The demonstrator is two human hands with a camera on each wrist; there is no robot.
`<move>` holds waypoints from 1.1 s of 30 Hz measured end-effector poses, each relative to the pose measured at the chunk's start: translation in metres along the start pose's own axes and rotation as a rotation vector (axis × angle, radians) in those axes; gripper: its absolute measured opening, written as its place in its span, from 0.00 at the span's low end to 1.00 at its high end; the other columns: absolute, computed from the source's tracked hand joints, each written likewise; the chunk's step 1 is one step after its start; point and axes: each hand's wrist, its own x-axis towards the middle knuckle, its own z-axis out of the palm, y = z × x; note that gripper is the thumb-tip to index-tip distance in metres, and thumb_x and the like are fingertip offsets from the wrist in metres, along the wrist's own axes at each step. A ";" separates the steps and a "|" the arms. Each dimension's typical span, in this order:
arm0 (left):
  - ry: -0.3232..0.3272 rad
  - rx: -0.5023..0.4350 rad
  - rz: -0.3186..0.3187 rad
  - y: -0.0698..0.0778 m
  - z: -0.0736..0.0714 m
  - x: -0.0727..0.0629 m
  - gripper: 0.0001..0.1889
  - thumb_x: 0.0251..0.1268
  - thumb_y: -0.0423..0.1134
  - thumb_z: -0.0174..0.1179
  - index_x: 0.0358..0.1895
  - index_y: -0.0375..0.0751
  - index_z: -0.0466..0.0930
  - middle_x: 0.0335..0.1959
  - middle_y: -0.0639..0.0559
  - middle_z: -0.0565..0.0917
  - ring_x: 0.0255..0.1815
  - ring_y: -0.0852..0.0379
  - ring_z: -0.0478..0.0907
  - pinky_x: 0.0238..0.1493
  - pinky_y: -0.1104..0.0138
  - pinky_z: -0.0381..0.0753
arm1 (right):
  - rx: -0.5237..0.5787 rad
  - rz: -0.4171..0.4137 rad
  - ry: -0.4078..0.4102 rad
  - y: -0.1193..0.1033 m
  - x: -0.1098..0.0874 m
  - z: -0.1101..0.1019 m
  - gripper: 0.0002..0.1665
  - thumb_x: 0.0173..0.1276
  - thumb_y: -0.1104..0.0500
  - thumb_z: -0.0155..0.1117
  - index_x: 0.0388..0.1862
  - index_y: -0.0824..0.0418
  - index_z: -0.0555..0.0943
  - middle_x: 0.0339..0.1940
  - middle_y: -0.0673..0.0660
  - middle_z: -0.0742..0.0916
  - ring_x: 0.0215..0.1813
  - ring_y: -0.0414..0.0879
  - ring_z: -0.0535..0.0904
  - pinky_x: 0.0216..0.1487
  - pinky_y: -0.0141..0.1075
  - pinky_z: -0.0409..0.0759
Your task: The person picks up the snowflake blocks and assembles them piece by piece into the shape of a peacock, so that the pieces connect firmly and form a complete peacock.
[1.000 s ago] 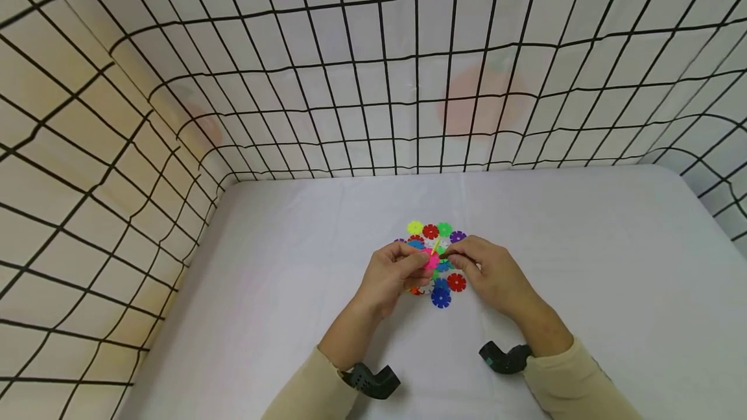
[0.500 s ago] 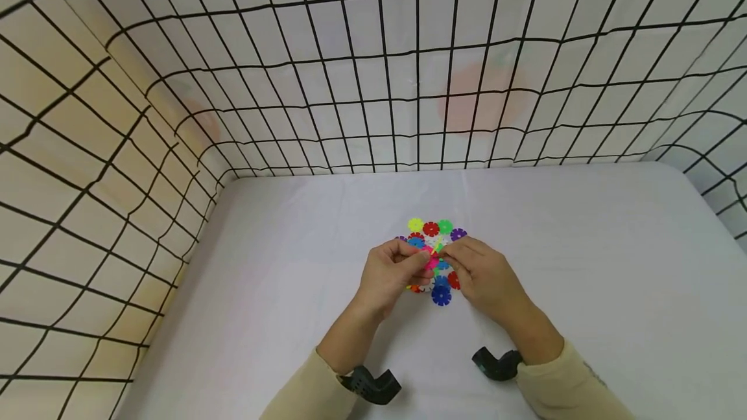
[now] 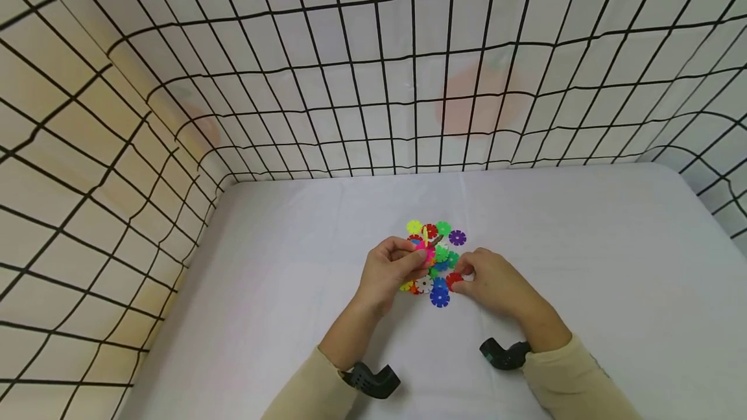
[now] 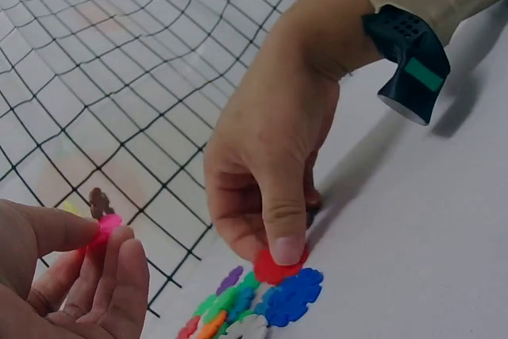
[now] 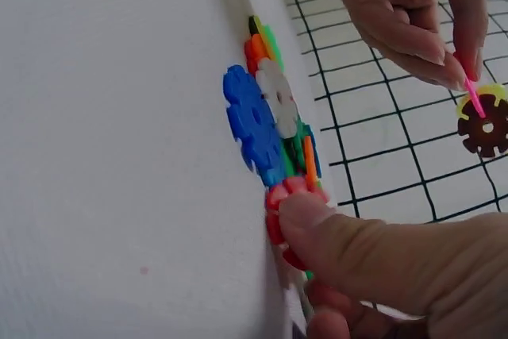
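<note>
Pink disc: a bright pink, notched plastic disc [image 4: 109, 226], held up above the pile in the left hand [image 3: 392, 271].
Left fingers: narrow, thumb and fingers pinching the pink disc at its edge.
Joined pieces: a dark brown, notched plastic disc [image 5: 479, 137] and a yellow, notched plastic disc [image 5: 493, 94], both attached to the pink one and standing out beyond the fingertips.
Red disc: a red, notched plastic disc [image 4: 271, 270] at the right side of the pile, under the thumb of the right hand [image 3: 493, 284].
Right fingers: narrow, thumb on the red disc's face, fingers curled behind it, gripping it.
Pile: a blue, notched plastic disc [image 3: 440, 297] at the near edge, just beside the red one; a white, notched plastic disc [image 3: 424, 284] to its left; a purple, notched plastic disc [image 3: 458, 238] at the far right; more green, yellow, orange and red pieces among them.
Worktop: a smooth white surface [image 3: 280, 316] under the pile.
Surround: a black grid [image 3: 414, 55] before pale cloth with faded round orange prints [image 3: 481, 101].
Wrists: beige sleeves [image 3: 318, 384], each with a black wrist camera.
Marking: a green patch [image 4: 424, 75] on the right wrist's camera; any lettering there is too small to tell.
</note>
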 end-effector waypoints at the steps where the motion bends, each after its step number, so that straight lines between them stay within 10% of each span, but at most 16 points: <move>1: -0.008 -0.014 -0.004 -0.001 0.001 0.000 0.11 0.67 0.34 0.68 0.46 0.37 0.77 0.33 0.51 0.85 0.35 0.56 0.90 0.47 0.60 0.89 | 0.028 -0.005 0.011 -0.001 0.000 0.000 0.10 0.64 0.54 0.75 0.39 0.56 0.84 0.33 0.52 0.82 0.38 0.45 0.75 0.39 0.39 0.78; 12: -0.067 -0.140 -0.040 -0.002 0.007 -0.004 0.07 0.69 0.33 0.65 0.41 0.41 0.75 0.33 0.51 0.89 0.33 0.59 0.90 0.39 0.68 0.89 | 0.495 -0.148 0.338 -0.016 -0.008 -0.004 0.09 0.69 0.60 0.71 0.46 0.59 0.86 0.44 0.57 0.91 0.44 0.43 0.89 0.46 0.21 0.83; 33: -0.045 0.001 0.029 0.004 0.002 -0.005 0.08 0.67 0.30 0.67 0.40 0.33 0.76 0.26 0.52 0.87 0.26 0.61 0.88 0.33 0.70 0.88 | 0.389 -0.421 0.549 -0.019 -0.001 0.014 0.13 0.59 0.74 0.74 0.40 0.61 0.89 0.37 0.54 0.91 0.41 0.40 0.88 0.45 0.19 0.82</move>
